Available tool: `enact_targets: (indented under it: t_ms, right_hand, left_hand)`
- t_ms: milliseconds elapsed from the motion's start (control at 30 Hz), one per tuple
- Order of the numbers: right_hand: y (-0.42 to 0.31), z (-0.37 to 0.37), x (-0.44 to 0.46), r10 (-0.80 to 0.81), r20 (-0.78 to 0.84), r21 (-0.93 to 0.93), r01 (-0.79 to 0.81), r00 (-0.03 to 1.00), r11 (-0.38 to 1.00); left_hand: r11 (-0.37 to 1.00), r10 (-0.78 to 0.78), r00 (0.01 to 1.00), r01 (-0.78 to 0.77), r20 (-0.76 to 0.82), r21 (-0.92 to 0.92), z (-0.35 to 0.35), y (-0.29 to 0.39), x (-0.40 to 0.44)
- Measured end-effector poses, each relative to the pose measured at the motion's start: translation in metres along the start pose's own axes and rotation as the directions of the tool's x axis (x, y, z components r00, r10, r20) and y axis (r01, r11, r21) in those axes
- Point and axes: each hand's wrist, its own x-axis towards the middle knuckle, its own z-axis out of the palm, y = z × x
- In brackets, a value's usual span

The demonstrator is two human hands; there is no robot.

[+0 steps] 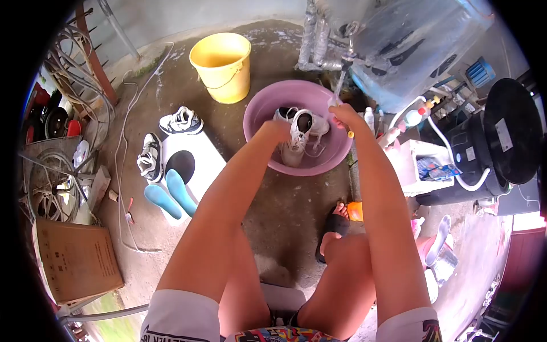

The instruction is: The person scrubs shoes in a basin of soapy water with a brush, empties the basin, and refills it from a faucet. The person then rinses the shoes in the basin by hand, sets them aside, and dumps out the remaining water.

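A white sneaker [299,132] with a dark inside is tilted up in the pink basin [257,149]. My left hand [278,132] is closed at its left side, with the fingertips partly hidden. Another white sneaker [320,125] with loose laces lies behind it in the basin. At the basin's right rim, under the tap [346,61], my right hand [344,114] is closed round a slim thing with a yellow end [350,134]. Its other end is hidden, so I cannot tell its kind. A clear stream or film shows just above this hand.
A yellow bucket [228,85] stands behind the basin at left. Black-and-white sneakers [181,121] and blue insoles [163,200] rest at a white board [200,162]. A black barrel [456,142] and a white container [405,165] stand right; a cardboard box [80,259] sits lower left.
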Motion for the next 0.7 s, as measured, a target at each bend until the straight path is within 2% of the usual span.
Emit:
enact_targets:
  t_ms: [67,133,200,267,333,367,400,467,500,533,600,667,700]
  right_hand:
    - [0.015,0.013,0.015,-0.009,-0.035,-0.028,0.008,0.999,1.000]
    - [0.026,0.025,0.022,-0.001,-0.069,0.004,0.001,0.998,1.000]
    - [0.039,0.033,0.022,-0.061,-0.017,0.101,0.062,0.998,0.993]
    - [0.036,0.037,0.009,-0.011,0.002,0.069,0.011,1.000,0.998]
    - [0.029,0.035,-0.002,0.034,0.011,0.029,-0.034,0.999,0.999]
    - [0.028,0.037,-0.003,0.066,0.004,-0.036,-0.066,0.998,0.997]
    - [0.027,0.037,0.001,0.093,-0.006,-0.101,-0.093,0.996,0.991]
    - [0.038,0.034,0.012,0.111,0.006,-0.165,-0.109,0.994,0.980]
    - [0.041,0.033,0.012,0.083,0.000,-0.249,-0.081,0.997,0.965]
    - [0.044,0.034,0.012,0.049,-0.004,-0.329,-0.047,0.999,0.943]
    - [0.052,0.036,0.014,0.000,-0.046,-0.308,-0.014,0.999,0.951]
    - [0.059,0.033,0.020,-0.035,-0.053,-0.280,0.019,0.998,0.960]
    - [0.054,0.032,0.020,0.032,-0.047,-0.289,-0.044,0.998,0.956]
  left_hand:
    - [0.976,-0.148,0.958,0.102,-0.244,-0.190,0.015,-0.021,0.022]
    - [0.992,0.086,0.962,-0.059,-0.258,0.112,0.028,-0.042,0.039]
    - [0.970,-0.204,0.979,0.201,-0.012,-0.139,-0.005,-0.017,-0.002]
    - [0.967,-0.171,0.984,0.176,0.047,-0.182,-0.002,-0.025,0.015]
    - [0.977,-0.047,0.993,0.068,0.107,-0.200,0.021,-0.042,0.063]
    - [0.910,-0.115,0.988,0.146,0.102,-0.388,0.019,-0.039,0.063]
    - [0.910,-0.109,0.988,0.142,0.107,-0.388,0.021,-0.036,0.060]
    - [0.827,-0.110,0.987,0.026,-0.116,-0.561,0.027,-0.038,0.052]
    - [0.825,-0.111,0.989,0.034,-0.102,-0.565,0.028,-0.039,0.043]
    - [0.862,-0.141,0.990,0.121,-0.004,-0.492,0.022,-0.041,0.031]
    - [0.914,-0.221,0.960,0.266,0.175,-0.307,0.010,-0.048,0.014]
    - [0.907,-0.180,0.967,0.234,0.179,-0.350,0.027,-0.078,0.031]
    - [0.908,-0.188,0.968,0.236,0.166,-0.346,0.027,-0.083,0.030]
